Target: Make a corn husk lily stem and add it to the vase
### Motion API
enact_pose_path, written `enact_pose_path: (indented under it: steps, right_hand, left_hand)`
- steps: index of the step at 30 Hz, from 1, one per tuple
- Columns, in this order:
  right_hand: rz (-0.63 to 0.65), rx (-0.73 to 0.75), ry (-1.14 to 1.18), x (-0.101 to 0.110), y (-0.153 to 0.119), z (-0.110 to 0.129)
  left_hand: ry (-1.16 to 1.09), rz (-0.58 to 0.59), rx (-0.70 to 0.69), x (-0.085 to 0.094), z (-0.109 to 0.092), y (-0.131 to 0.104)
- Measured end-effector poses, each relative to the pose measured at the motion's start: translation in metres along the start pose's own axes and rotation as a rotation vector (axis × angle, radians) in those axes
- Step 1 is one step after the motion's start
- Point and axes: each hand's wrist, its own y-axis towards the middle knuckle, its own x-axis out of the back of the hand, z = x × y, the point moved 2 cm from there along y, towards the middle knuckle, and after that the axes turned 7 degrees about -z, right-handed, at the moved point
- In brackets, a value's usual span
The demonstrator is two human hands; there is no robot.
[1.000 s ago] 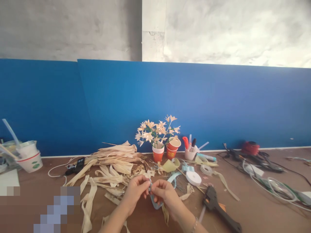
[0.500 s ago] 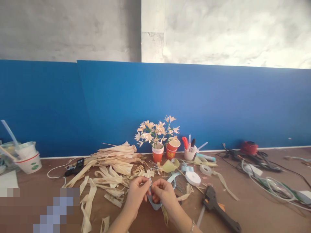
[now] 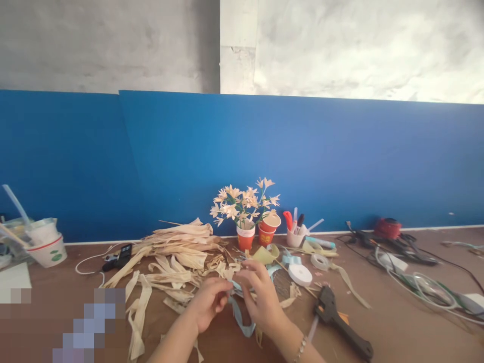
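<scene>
The flower cup [image 3: 245, 242], a stack of white-rimmed red paper cups at the rear of the brown tabletop [image 3: 408, 327], is taken as the reference. It contains pale flowers [image 3: 247, 199] on green stems, standing upright and spreading above the rim.

Just right of the flower cup, two red paper cups [image 3: 266, 238] are nested, the upper one tilted; its interior appears pale. Further right, a small white cup [image 3: 294, 240] holds a red-handled item [image 3: 288, 220], a black pen [image 3: 301, 221] and clear sticks. Well left of the flower cup, a white tub [image 3: 48, 254] with a red rim carries a translucent cup [image 3: 41, 230]; other contents cannot be identified.

In front of the flower cup, a blue strip [image 3: 238, 318] hangs in a curve between the hands. The left hand [image 3: 209, 305] pinches its upper part between thumb and forefinger. The right hand [image 3: 261, 297] is held wide, fingers curved away from the thumb; contact with the strip cannot be determined.
</scene>
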Motion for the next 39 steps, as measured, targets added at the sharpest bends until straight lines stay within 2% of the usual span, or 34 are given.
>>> enact_pose_path:
  steps: [2,4,7,10,15,19,25,28,32,39]
  right_hand:
    - [0.065,0.136,-0.102,0.001,-0.001,0.005]
    - [0.119,0.192,-0.164,0.0,-0.001,0.007]
    - [0.154,0.225,-0.188,-0.002,-0.002,0.006]
    - [0.127,0.201,-0.166,-0.003,-0.002,0.001]
    - [0.077,-0.013,-0.131,-0.006,-0.001,-0.01]
    - [0.038,-0.152,-0.107,-0.006,0.0,-0.013]
    - [0.046,-0.21,-0.069,-0.006,0.001,-0.016]
    - [0.053,-0.262,-0.036,-0.007,0.0,-0.017]
    - [0.075,-0.422,0.104,-0.008,0.0,-0.02]
    - [0.237,-0.798,0.598,-0.011,0.002,-0.018]
  left_hand:
    - [0.012,0.066,0.107,0.0,0.001,-0.002]
    - [0.047,0.132,0.185,0.001,0.002,-0.003]
    - [0.107,0.207,0.239,0.004,0.002,-0.003]
    - [0.12,0.25,0.215,0.008,0.0,-0.002]
    - [0.149,0.237,0.044,0.003,-0.002,-0.004]
    - [0.312,0.098,-0.162,-0.003,0.003,0.0]
    - [0.52,-0.073,-0.477,0.001,0.002,0.01]
    - [0.559,-0.126,-0.448,0.004,0.004,0.013]
    - [0.448,-0.043,-0.381,0.003,0.01,0.016]
    - [0.435,0.044,-0.378,0.001,0.006,0.01]
